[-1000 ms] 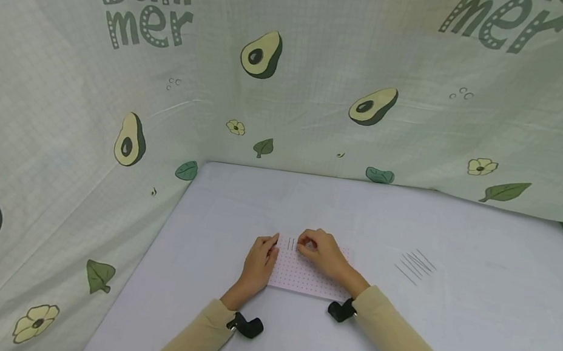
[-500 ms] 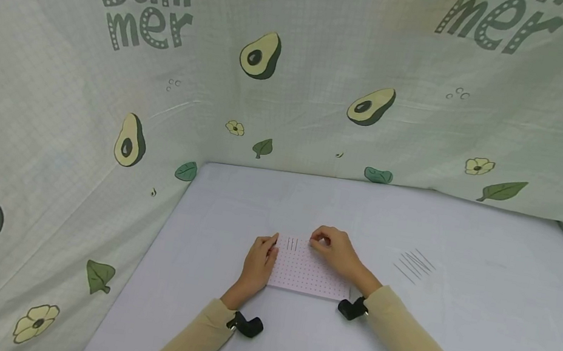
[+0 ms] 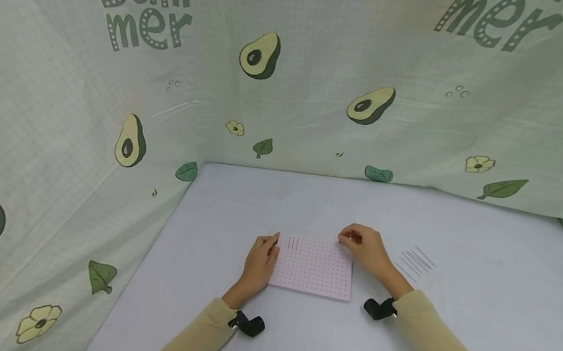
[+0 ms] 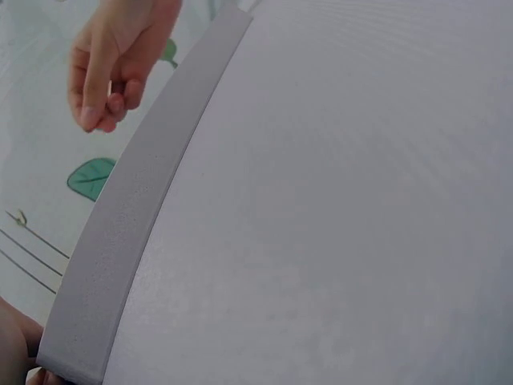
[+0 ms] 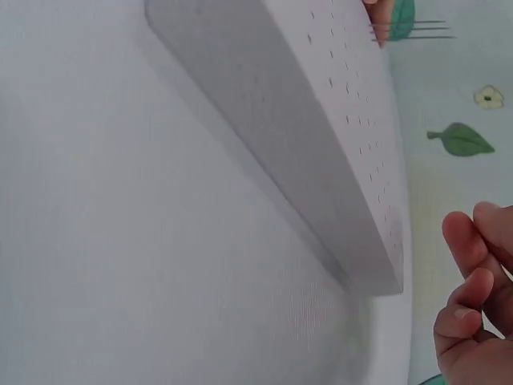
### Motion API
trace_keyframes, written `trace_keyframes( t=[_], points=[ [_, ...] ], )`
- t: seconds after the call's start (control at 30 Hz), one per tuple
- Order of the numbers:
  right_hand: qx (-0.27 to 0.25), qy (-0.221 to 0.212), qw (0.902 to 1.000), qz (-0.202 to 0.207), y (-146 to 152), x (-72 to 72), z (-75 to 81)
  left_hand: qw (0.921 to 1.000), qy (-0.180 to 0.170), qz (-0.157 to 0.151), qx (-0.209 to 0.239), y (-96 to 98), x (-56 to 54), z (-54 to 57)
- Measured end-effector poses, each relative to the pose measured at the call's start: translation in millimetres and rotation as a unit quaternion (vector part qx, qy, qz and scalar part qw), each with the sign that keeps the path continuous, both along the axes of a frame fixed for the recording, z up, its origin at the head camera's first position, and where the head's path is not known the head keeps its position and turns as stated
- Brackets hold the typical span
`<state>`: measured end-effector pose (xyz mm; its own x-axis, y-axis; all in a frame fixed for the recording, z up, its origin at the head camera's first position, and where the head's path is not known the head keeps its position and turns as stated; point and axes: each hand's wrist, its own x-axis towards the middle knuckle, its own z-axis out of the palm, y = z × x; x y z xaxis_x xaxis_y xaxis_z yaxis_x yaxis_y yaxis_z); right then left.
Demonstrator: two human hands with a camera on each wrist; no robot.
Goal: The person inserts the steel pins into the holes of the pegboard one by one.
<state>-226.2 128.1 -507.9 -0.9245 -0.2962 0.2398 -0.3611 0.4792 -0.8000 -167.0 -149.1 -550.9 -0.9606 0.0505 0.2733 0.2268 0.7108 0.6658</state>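
A pale pink pegboard (image 3: 313, 269), dotted with rows of small holes, lies flat on the white table. Three thin dark sticks (image 3: 293, 244) stand upright near its far left corner; the right wrist view also shows these sticks (image 5: 417, 30). My left hand (image 3: 258, 267) holds the board's left side, its fingers along the edge. Beyond the far right corner, my right hand (image 3: 366, 250) is in the air, apart from the board. Its fingers (image 5: 461, 241) are loosely curled, thumb and index tips close together, with nothing visible between them.
To the right of the board, several loose thin sticks (image 3: 416, 261) lie side by side on the white tabletop (image 3: 485, 318). A curtain (image 3: 309, 69) printed with avocados hangs behind the table and along its left side.
My right hand has moved from the three sticks rightward across the board to past its far right corner, uncovering the third stick. My left hand has stayed on the board's left side.
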Motion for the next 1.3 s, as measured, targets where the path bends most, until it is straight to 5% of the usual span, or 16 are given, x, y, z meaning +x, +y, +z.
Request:
trace_keyframes(
  t=[0.4,0.77,1.3],
  points=[
    [-0.002,-0.008,0.9986,-0.053,49,4.8,0.3,1.0000,-0.005,-0.003,0.004,2.7,-0.9,0.3],
    [0.004,-0.004,0.9954,-0.096,87,25.6,-2.5,0.9999,-0.011,-0.005,0.007,3.4,-0.4,2.6],
    [0.030,0.008,0.9844,-0.173,112,47.8,-18.3,0.9999,-0.006,-0.003,0.009,0.4,1.8,0.7]
  ],
)
